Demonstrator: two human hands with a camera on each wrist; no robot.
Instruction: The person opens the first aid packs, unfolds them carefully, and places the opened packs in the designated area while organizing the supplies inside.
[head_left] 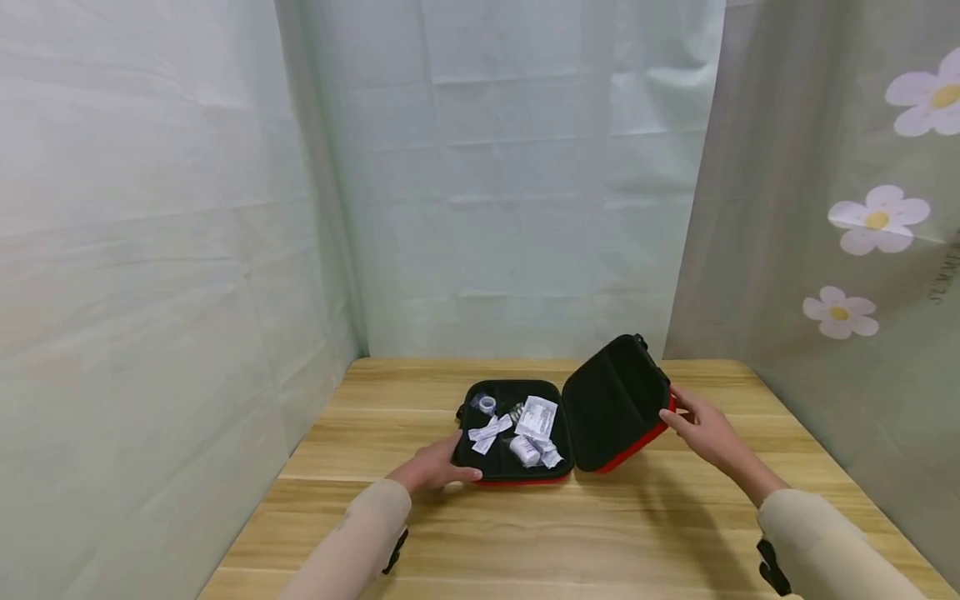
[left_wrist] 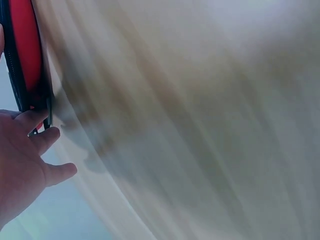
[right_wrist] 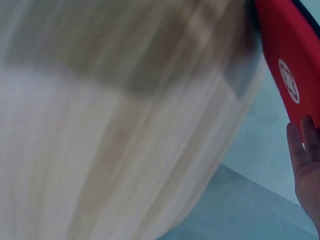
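Observation:
A red first-aid case with black lining lies unfolded on the table, its base flat and its lid tilted up at the right. Inside the base are a white bottle, a roll of tape, a printed white packet and crossed paper strips. My left hand holds the base's front left corner, thumb along the front edge. My right hand grips the lid's outer edge, thumb on the rim and other fingers behind. The right wrist view shows a round white emblem on the red shell.
The case sits on a light wooden table. Pale curtains hang behind and to the left; a flower-printed curtain hangs along the right side.

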